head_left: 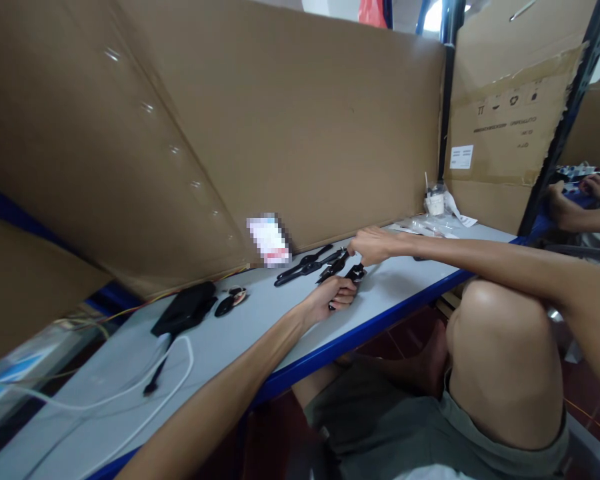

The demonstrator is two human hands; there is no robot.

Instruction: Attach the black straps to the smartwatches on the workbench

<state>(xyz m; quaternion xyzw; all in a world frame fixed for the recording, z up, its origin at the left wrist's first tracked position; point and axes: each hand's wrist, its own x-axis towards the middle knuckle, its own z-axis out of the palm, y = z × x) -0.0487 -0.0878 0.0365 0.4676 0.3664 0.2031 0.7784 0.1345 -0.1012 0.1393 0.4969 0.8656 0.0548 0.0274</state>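
Observation:
My left hand (333, 294) is closed around a black watch (356, 273), whose end pokes out beyond the fingers over the table. Just above it, my right hand (373, 245) is bent at the fingertips, pinching a black strap close to that watch. Beside both hands, several black watches (305, 265) with straps lie in a loose row on the grey tabletop (260, 313). The fingers hide part of what each hand grips, so the exact meeting of strap and watch cannot be made out.
A pixelated phone (270, 240) leans on the cardboard wall (300, 133). To the left are small round pieces (230, 301), a black pouch (187, 308) and a white cable (187, 353). Clear plastic bags (425, 225) and a cup (435, 200) stand far right. Another person's hands (563, 207) show beyond.

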